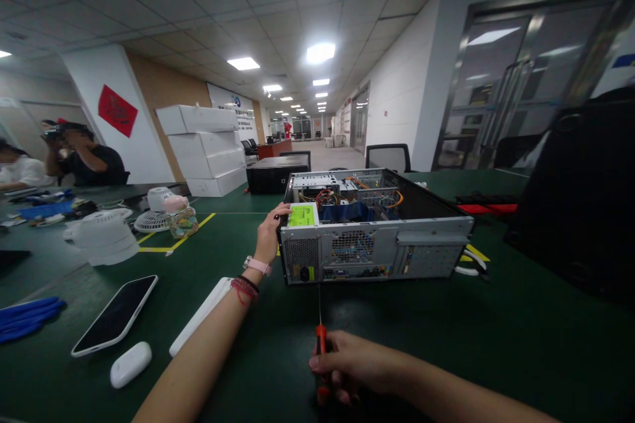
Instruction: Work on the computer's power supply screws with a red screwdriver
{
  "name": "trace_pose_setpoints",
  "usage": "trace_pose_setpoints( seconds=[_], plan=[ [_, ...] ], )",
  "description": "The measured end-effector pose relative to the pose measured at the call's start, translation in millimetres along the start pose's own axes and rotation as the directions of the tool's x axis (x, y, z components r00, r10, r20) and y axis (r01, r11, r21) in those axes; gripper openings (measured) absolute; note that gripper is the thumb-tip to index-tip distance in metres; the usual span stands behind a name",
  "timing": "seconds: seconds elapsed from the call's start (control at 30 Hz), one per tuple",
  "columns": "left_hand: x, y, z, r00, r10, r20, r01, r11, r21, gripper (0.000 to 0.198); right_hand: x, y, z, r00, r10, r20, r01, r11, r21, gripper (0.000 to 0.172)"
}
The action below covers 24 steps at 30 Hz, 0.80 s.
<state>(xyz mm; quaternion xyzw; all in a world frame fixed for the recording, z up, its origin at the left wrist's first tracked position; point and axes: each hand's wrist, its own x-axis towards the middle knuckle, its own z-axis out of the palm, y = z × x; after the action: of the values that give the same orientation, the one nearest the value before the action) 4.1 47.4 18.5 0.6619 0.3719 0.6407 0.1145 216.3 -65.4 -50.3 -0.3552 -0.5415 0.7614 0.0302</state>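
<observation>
Left hand (268,234): fingers curled over the computer case (377,248) corner, frame centre, steadying it on the table (496,344)
Right hand (347,363): clamped on the screwdriver (321,338), tip at the case's rear panel, bottom centre

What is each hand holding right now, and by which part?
Right hand grips the screwdriver by its orange handle; left hand holds the computer case at its top corner.

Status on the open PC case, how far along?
Done: the computer case lies with its side open and its internals exposed. In hand: the left hand braces the corner by the power supply, and the right hand holds the screwdriver, tip at the rear panel's bottom edge. Left: power supply still seated, cables still inside.
</observation>
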Motion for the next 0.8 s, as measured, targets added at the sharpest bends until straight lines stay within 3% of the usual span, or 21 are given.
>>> trace_pose_setpoints(
  seconds=[0.23, 0.5, 0.8],
  plan=[
    [0.5, -0.3, 0.4, 1.000, 0.000, -0.004, 0.000, 1.000, -0.012, 0.038, -7.1, -3.0, -0.5, 0.998, 0.018, -0.063, -0.021, 0.999, -0.042, 0.035],
    [0.1, -3.0, -0.2, 1.000, 0.014, 0.000, -0.014, 1.000, -0.012, 0.037, -5.7, -3.2, -6.6, 0.993, -0.028, 0.117, 0.015, 0.994, 0.106, 0.043],
    [0.3, -3.0, -0.2, 1.000, 0.011, 0.003, -0.011, 1.000, 0.006, 0.038, -0.8, 3.5, -14.6, 0.976, -0.033, 0.216, 0.005, 0.991, 0.133, 0.046]
  ],
)
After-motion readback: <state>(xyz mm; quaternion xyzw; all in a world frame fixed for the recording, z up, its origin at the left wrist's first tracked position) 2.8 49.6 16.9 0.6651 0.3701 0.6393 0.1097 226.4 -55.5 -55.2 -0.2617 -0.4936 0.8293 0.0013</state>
